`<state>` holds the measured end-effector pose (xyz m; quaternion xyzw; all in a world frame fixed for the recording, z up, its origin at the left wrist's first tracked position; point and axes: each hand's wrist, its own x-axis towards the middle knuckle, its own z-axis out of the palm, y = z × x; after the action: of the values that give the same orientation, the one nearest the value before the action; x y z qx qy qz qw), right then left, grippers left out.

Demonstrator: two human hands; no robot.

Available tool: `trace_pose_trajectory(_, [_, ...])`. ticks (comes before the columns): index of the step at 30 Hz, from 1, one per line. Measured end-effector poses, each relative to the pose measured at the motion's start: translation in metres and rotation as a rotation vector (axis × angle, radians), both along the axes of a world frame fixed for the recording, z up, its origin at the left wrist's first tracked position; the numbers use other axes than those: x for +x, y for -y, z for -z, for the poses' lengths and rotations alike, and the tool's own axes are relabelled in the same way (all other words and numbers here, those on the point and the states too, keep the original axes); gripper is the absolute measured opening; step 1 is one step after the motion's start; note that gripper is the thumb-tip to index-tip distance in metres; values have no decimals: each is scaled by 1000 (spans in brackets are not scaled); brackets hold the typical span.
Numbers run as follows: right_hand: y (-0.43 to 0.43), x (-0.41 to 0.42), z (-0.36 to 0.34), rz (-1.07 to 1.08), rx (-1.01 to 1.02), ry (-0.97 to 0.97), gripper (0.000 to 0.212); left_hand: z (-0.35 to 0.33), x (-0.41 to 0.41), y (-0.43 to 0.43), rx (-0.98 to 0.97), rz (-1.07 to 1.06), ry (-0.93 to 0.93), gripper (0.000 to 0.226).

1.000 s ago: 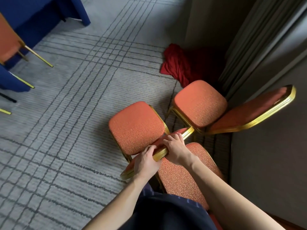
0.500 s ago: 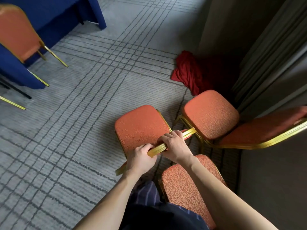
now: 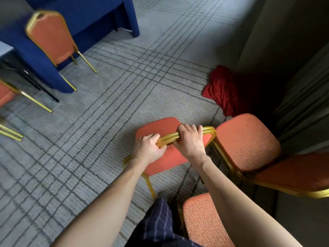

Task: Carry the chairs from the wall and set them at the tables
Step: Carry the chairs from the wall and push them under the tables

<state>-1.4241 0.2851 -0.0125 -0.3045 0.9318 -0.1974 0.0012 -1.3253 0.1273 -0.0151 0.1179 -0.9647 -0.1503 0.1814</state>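
A single wide-angle camera sits on the person's head and faces forward and steeply down. Both forearms cross the bottom edge of the frame at 6 o'clock. The left hand [image 3: 148, 148] and right hand [image 3: 191, 141] grip a chair [image 3: 170, 157] close under the lens, just below centre. Carpet [image 3: 106, 122] fills the middle distance. The table [image 3: 99, 13] lies farthest, at 11 o'clock, and the curtain [image 3: 302, 86] runs along 2 to 3 o'clock.

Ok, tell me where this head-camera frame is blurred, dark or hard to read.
Head view: the orange gold-framed chair at the blue-draped table is motion-smeared; head view, the left hand and right hand gripping the gold metal chair back look sharper; head view, the corner behind the crumpled red cloth drops into deep shadow.
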Motion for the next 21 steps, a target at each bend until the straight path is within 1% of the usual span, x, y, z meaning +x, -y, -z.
trace_pose_trajectory(3, [22, -21, -8, -18, -11, -2, 24, -7, -19, 24, 32, -12, 11, 35])
trace_pose_trajectory(6, [43, -40, -18, -38, -28, -10, 24, -19, -36, 45, 5, -51, 57, 34])
trace_pose_trajectory(10, [77, -77, -30, -71, -16, -26, 23, -35, -69, 78, 0, -78, 58, 36])
trace_pose_trajectory(12, [96, -98, -35, -68, -17, -34, 23, -42, -88, 96, -5, -79, 53, 36])
trace_pose_trajectory(15, [131, -127, -43, -61, -25, -32, 23, -54, -117, 129, -2, -109, 93, 39])
trace_pose_trajectory(21, [195, -178, -56, -42, -24, -35, 25, -68, -170, 192, -13, -131, 88, 38])
